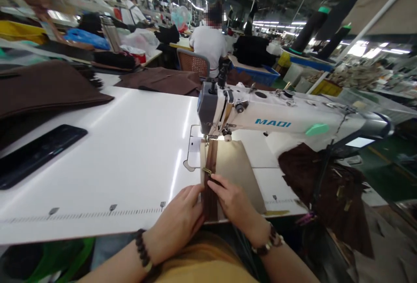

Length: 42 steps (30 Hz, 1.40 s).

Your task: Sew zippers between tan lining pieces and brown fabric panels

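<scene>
A white sewing machine [276,120] stands on the white table [130,144]. A tan fabric piece [236,165] with a brown zipper [210,161] lies under its needle and runs back to the table's front edge. My left hand [180,220] pinches the zipper's left side near the front edge. Resting on the fabric, my right hand [233,202] presses its fingers on the zipper just below the brass slider [207,171]. Both wrists wear bead bracelets.
A black phone [35,152] lies at the left of the table, with folded brown fabric [42,85] behind it. A pile of brown zippered pieces [325,183] hangs at the right. A person in a white shirt [210,41] sits ahead at another station.
</scene>
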Tool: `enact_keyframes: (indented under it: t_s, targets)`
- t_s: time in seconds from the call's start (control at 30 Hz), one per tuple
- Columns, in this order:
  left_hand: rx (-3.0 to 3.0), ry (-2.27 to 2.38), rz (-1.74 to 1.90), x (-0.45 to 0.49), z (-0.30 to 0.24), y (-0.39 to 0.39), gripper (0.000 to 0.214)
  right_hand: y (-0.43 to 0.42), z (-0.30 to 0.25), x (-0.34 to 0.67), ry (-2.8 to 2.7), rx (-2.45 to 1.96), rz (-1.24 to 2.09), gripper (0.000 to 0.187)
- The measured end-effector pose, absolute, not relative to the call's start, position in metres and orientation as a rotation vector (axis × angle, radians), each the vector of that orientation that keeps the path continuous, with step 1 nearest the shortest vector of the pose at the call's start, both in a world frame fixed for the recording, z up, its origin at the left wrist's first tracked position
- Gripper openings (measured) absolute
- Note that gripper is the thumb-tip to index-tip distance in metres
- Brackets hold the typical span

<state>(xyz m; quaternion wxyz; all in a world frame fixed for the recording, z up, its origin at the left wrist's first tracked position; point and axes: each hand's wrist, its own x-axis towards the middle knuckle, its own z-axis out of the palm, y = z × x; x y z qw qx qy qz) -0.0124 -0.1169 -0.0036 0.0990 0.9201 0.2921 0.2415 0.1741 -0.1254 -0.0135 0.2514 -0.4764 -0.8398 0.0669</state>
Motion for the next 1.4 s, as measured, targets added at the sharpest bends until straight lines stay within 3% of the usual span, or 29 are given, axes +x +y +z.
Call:
enact_keyframes:
  t_s: [0.17, 0.37, 0.43, 0.6, 0.73, 0.83, 1.0, 1.2, 1.4]
  targets:
    - [2.746, 0.813, 0.674, -0.012, -0.003, -0.117, 0.015, -0.120, -0.002, 0.178, -2.417, -1.263, 0.143, 0.029]
    - [2.752, 0.837, 0.665, -0.011, -0.005, -0.116, 0.009, -0.099, 0.008, 0.172, -2.465, -1.558, 0.015, 0.032]
    - [2.760, 0.835, 0.651, -0.011, -0.004, -0.116, 0.005, -0.094, 0.009, 0.170, -2.433, -1.621, 0.072, 0.025]
    - [2.791, 0.799, 0.619, -0.011, -0.005, -0.116, 0.004, -0.089, 0.012, 0.173, -2.331, -1.535, 0.246, 0.021]
    - [2.787, 0.796, 0.625, -0.011, -0.006, -0.116, 0.003, -0.075, 0.013, 0.180, -2.255, -1.500, 0.147, 0.014]
    - [2.794, 0.803, 0.625, -0.011, -0.006, -0.117, 0.005, -0.062, 0.009, 0.182, -2.294, -1.509, 0.145, 0.025]
    - [2.801, 0.799, 0.647, -0.011, -0.005, -0.116, 0.006, -0.052, 0.008, 0.180, -2.318, -1.573, 0.287, 0.019]
    - [2.785, 0.777, 0.690, -0.011, -0.008, -0.116, 0.011, -0.051, 0.015, 0.179, -2.278, -1.566, 0.399, 0.033]
    - [2.794, 0.742, 0.699, -0.012, -0.008, -0.118, 0.013, -0.062, 0.000, 0.178, -2.270, -1.561, 0.266, 0.039]
